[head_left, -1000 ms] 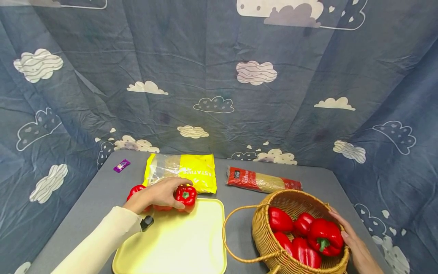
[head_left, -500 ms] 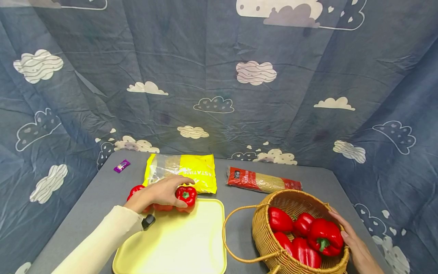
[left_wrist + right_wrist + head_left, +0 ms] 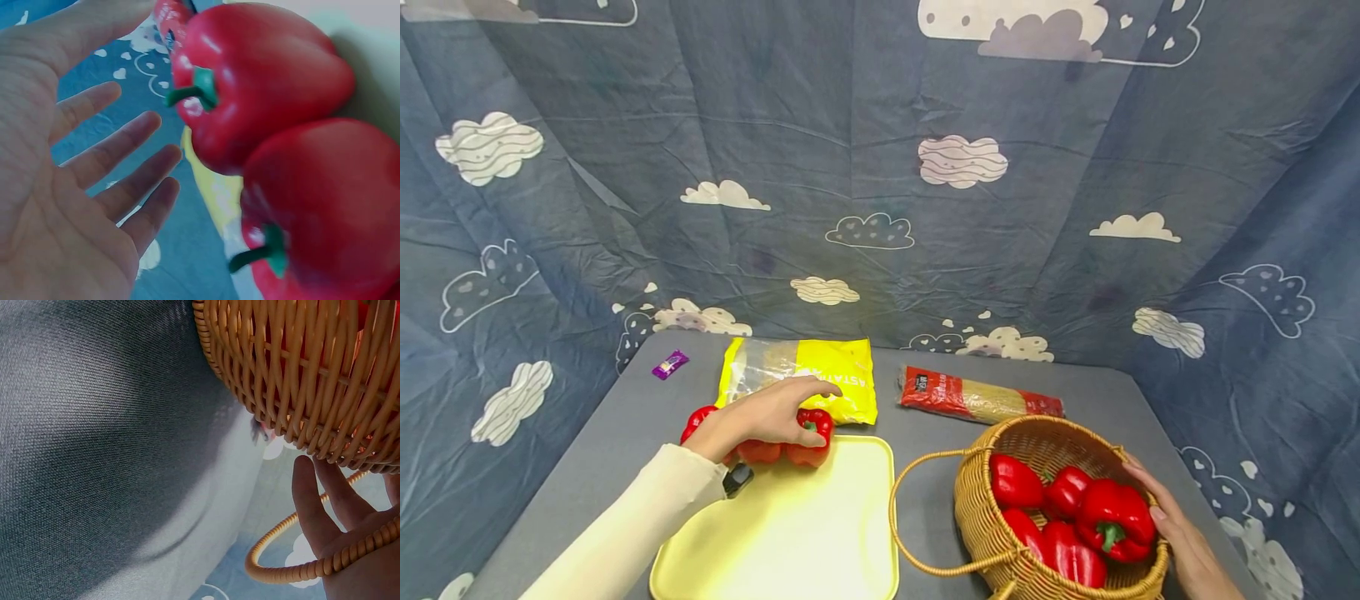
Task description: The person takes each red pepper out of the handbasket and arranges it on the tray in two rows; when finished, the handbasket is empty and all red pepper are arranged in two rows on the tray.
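My left hand (image 3: 767, 417) hovers over a row of red bell peppers at the back edge of a pale yellow tray (image 3: 790, 533). The pepper at the row's right end (image 3: 818, 425) shows past my fingers; the one on the left (image 3: 698, 417) is partly behind my wrist. In the left wrist view, spread fingers (image 3: 134, 140) stand apart from a pepper (image 3: 262, 81) with a green stem. At the right, my right hand (image 3: 1180, 529) rests against the rim of a wicker basket (image 3: 985, 517) holding several red bell peppers. Straight fingers (image 3: 309, 506) touch its woven wall in the right wrist view.
A yellow pasta bag (image 3: 842, 375) lies behind the tray, and a red-ended noodle pack (image 3: 977, 398) behind the basket. A small purple packet (image 3: 670, 364) sits at the back left. The basket's handle (image 3: 898, 508) reaches toward the tray; a cloud-patterned curtain (image 3: 880, 167) encloses the table.
My left hand has opened off the right-end pepper and shifted slightly up and right; that pepper stays in the row. My right hand and the basket have held still.
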Action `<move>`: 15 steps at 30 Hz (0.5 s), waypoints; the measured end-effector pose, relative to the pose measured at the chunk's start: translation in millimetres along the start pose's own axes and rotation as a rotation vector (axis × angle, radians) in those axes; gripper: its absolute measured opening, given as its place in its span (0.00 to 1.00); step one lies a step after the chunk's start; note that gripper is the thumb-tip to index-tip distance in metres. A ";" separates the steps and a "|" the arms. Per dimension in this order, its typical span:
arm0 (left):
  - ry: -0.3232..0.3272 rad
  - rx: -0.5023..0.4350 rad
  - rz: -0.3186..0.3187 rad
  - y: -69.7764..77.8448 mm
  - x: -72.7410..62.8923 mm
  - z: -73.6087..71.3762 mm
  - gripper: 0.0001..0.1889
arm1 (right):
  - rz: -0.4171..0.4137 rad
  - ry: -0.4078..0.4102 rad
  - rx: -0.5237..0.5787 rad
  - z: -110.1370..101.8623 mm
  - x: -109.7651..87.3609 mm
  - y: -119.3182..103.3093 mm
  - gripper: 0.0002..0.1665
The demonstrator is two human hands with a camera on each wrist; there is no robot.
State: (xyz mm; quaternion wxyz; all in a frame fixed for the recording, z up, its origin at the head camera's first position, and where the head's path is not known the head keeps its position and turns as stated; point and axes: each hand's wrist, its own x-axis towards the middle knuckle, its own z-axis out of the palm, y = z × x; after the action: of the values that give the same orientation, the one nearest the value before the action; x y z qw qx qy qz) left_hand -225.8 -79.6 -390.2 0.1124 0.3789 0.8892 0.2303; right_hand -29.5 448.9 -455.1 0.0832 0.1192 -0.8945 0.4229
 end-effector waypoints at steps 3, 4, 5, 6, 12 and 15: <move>0.005 0.010 0.020 7.3 3.1 -3.8 0.34 | 0.024 -0.012 0.018 -0.4 0.4 1.1 0.31; 0.007 0.015 0.029 10.1 4.3 -5.1 0.34 | 0.030 -0.015 0.024 -0.4 0.5 1.5 0.31; 0.010 0.021 0.039 13.0 5.7 -6.4 0.34 | 0.034 -0.018 0.030 -0.4 0.6 2.0 0.31; 0.011 0.025 0.048 16.1 7.4 -7.7 0.34 | 0.034 -0.018 0.032 -0.4 0.6 2.4 0.31; 0.006 0.034 0.109 40.4 18.9 -13.1 0.34 | 0.026 -0.013 0.016 -0.7 -0.1 2.2 0.31; -0.003 0.033 0.143 52.2 25.2 -13.1 0.34 | 0.014 -0.009 0.006 -0.6 -0.4 1.4 0.31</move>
State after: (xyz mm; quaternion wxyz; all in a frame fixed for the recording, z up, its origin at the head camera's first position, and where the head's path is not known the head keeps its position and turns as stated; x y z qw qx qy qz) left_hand -215.6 -33.9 -353.7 0.0910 0.4435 0.8635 0.2224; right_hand -29.5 450.3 -455.8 0.0759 0.1149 -0.8944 0.4255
